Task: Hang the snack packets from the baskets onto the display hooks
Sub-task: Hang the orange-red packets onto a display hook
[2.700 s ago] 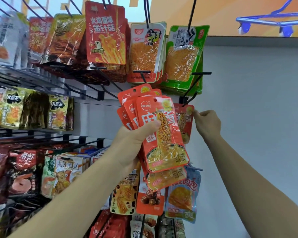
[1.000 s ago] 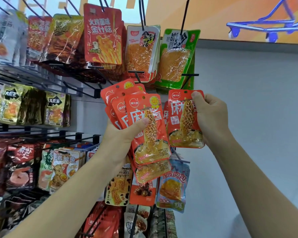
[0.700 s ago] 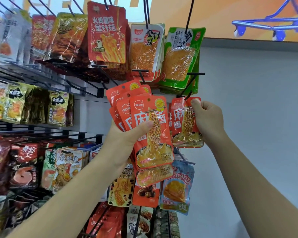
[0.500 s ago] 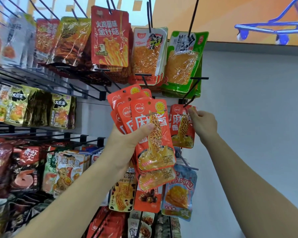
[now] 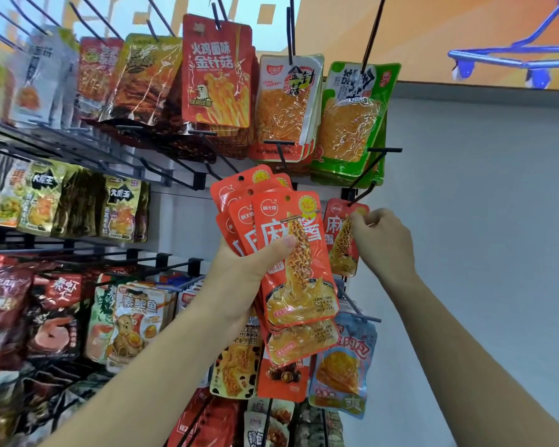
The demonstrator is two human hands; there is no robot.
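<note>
My left hand [image 5: 242,272] grips a fanned stack of orange snack packets [image 5: 291,253], thumb across the front one. To the right, a single orange packet [image 5: 341,240] of the same kind sits with its top at the tip of a black display hook [image 5: 362,193]. My right hand [image 5: 383,243] is closed on that packet's upper right edge. Whether the hook passes through the packet's hole is hidden by my fingers.
Black hooks hold rows of hung packets: a red one [image 5: 217,72], an orange-white one [image 5: 288,101] and a green one [image 5: 352,117] above, a blue one [image 5: 344,362] below. Shelves of snacks fill the left. A grey wall [image 5: 481,221] stands on the right.
My right hand has carried the single orange packet up and back toward the rack, from beside the stack to the tip of the black hook. My left hand has kept the stack steady.
</note>
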